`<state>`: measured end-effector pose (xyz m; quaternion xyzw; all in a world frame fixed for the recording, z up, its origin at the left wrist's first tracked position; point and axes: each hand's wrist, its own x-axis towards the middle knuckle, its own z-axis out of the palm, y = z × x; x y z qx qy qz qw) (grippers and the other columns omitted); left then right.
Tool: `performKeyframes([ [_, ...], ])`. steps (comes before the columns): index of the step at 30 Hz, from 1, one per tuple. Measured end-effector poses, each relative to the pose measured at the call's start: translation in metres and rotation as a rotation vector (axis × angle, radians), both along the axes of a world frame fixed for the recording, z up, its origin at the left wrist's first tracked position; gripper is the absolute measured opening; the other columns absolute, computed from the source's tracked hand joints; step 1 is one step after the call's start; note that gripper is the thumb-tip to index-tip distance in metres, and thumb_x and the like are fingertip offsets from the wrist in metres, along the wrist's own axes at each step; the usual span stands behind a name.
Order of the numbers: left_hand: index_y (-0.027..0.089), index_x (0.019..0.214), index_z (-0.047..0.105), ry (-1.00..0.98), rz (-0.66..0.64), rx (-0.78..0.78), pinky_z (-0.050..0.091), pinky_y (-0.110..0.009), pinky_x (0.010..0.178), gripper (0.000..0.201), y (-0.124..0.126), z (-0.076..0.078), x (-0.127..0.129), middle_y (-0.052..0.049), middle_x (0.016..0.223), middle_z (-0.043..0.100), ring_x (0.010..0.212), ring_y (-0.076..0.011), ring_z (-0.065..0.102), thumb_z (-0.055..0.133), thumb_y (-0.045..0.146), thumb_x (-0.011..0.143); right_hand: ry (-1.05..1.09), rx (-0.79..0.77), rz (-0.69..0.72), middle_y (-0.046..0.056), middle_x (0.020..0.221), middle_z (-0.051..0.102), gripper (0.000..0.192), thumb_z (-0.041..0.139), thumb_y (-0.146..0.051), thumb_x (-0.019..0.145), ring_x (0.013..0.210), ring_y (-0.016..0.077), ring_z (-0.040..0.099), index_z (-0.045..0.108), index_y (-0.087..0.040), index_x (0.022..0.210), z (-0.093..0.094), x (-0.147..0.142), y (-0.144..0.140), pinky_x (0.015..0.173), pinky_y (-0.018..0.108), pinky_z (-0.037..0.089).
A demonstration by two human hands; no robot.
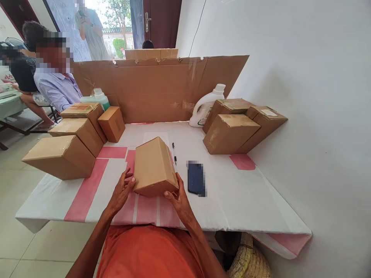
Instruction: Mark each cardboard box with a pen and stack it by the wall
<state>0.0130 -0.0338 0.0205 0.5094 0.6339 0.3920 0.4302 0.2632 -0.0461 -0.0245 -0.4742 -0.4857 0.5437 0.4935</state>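
Note:
A closed cardboard box (152, 164) is in front of me at the middle of the table, turned slightly at an angle. My left hand (123, 191) is at its left side, with curved fingers and the thumb against the front left edge. On the other side, my right hand (178, 197) grips the front right corner, thumb on the front face and fingers along the side. Whether the box's underside fully rests on the cloth cannot be seen. A black pen (174, 153) and a dark phone (196, 178) lie just right of the box.
Several cardboard boxes (62, 154) stand at the left, beside a bottle of green liquid (101, 98). More boxes (232, 133) and a white jug (207, 106) are at the right. A cardboard panel (153, 90) crosses the back. The wall (319, 135) borders the right; people sit at left.

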Motion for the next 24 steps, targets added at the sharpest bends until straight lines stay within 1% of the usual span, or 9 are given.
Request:
performKeyframes([
  [3, 0.020, 0.155, 0.050, -0.130, -0.152, -0.031, 0.056, -0.047, 0.103, 0.088, -0.003, 0.018, 0.013, -0.020, 0.151, 0.061, 0.135, -0.0350, 0.061, 0.042, 0.083, 0.095, -0.012, 0.014, -0.071, 0.013, 0.179, 0.027, 0.105, 0.072, -0.069, 0.089, 0.155, 0.0349, 0.045, 0.024, -0.028, 0.172, 0.010, 0.000, 0.000, 0.115, 0.049, 0.054],
  [6, 0.019, 0.144, 0.060, -0.110, -0.228, -0.011, 0.059, -0.044, 0.088, 0.081, -0.020, 0.044, 0.016, -0.016, 0.122, 0.074, 0.107, -0.0311, 0.070, 0.032, 0.080, 0.100, -0.033, -0.010, -0.031, 0.017, 0.162, 0.053, 0.095, 0.071, -0.067, 0.091, 0.125, 0.0332, 0.070, 0.035, -0.024, 0.168, 0.039, 0.006, -0.005, 0.091, 0.046, 0.066],
  [9, 0.021, 0.139, 0.064, 0.053, -0.164, 0.132, 0.056, -0.040, 0.078, 0.077, -0.032, 0.068, 0.008, -0.010, 0.101, 0.070, 0.084, -0.0247, 0.065, 0.026, 0.078, 0.103, -0.079, -0.003, 0.078, 0.014, 0.114, 0.079, 0.083, 0.065, -0.070, 0.095, 0.079, 0.0238, 0.075, 0.049, -0.016, 0.155, 0.073, 0.010, -0.008, 0.066, 0.037, 0.064],
  [12, 0.022, 0.128, 0.068, 0.229, -0.088, 0.252, 0.055, -0.039, 0.080, 0.068, -0.029, 0.075, 0.003, -0.008, 0.100, 0.065, 0.086, -0.0233, 0.061, 0.036, 0.076, 0.102, -0.200, 0.078, 0.101, 0.005, 0.083, 0.075, 0.066, 0.060, -0.072, 0.096, 0.069, 0.0204, 0.070, 0.064, -0.016, 0.131, 0.093, 0.009, -0.002, 0.058, 0.031, 0.055],
  [15, 0.022, 0.112, 0.069, 0.278, 0.025, 0.279, 0.056, -0.041, 0.084, 0.063, -0.017, 0.068, 0.003, -0.008, 0.102, 0.064, 0.092, -0.0248, 0.062, 0.044, 0.078, 0.097, -0.399, 0.113, 0.154, 0.002, 0.073, 0.071, 0.050, 0.063, -0.069, 0.095, 0.067, 0.0189, 0.066, 0.070, -0.020, 0.101, 0.097, 0.014, 0.016, 0.062, 0.031, 0.051],
  [18, 0.021, 0.102, 0.067, 0.217, 0.107, 0.244, 0.057, -0.045, 0.089, 0.066, -0.007, 0.059, 0.002, -0.008, 0.102, 0.066, 0.097, -0.0270, 0.064, 0.044, 0.082, 0.093, -0.501, 0.106, 0.272, 0.008, 0.101, 0.078, 0.058, 0.084, -0.064, 0.078, 0.088, 0.0236, 0.071, 0.073, -0.020, 0.114, 0.088, 0.026, 0.040, 0.075, 0.035, 0.056],
  [21, 0.022, 0.112, 0.065, 0.100, 0.147, 0.212, 0.058, -0.047, 0.097, 0.069, -0.004, 0.048, 0.000, -0.011, 0.120, 0.068, 0.114, -0.0298, 0.065, 0.047, 0.085, 0.091, -0.399, 0.133, 0.223, 0.020, 0.157, 0.054, 0.125, 0.101, -0.056, 0.050, 0.132, 0.0338, 0.063, 0.046, -0.022, 0.157, 0.073, 0.025, 0.062, 0.097, 0.046, 0.059],
  [23, 0.024, 0.124, 0.061, -0.007, 0.181, 0.188, 0.059, -0.047, 0.101, 0.070, -0.006, 0.037, -0.002, -0.011, 0.136, 0.063, 0.125, -0.0301, 0.064, 0.045, 0.085, 0.092, -0.298, 0.215, 0.250, 0.020, 0.168, 0.043, 0.138, 0.103, -0.055, 0.045, 0.146, 0.0358, 0.053, 0.038, -0.024, 0.163, 0.062, 0.009, 0.071, 0.112, 0.052, 0.053],
  [24, 0.025, 0.127, 0.058, -0.043, 0.207, 0.173, 0.059, -0.048, 0.103, 0.071, -0.007, 0.031, -0.003, -0.011, 0.141, 0.061, 0.128, -0.0301, 0.063, 0.043, 0.085, 0.092, -0.262, 0.264, 0.288, 0.018, 0.164, 0.049, 0.132, 0.102, -0.055, 0.047, 0.146, 0.0352, 0.054, 0.042, -0.025, 0.161, 0.057, -0.001, 0.072, 0.116, 0.054, 0.050],
])
